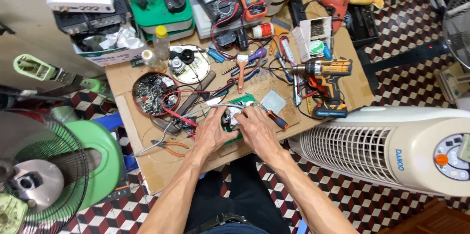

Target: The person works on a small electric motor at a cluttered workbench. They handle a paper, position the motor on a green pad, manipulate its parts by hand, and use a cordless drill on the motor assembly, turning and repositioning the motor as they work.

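Holding a small grey-white part (231, 118) over the green board (245, 100) in the middle of the desk (161, 165), left hand (211, 133) and right hand (254, 127) both gripping it, wires still loose at 10 o'clock, orange pliers (169, 147) at 8 o'clock, work looking half done.

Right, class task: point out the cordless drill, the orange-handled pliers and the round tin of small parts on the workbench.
cordless drill (324, 83): head view, on its orange and black body.
orange-handled pliers (172, 147): head view, on the handles.
round tin of small parts (139, 78): head view, on its red rim.
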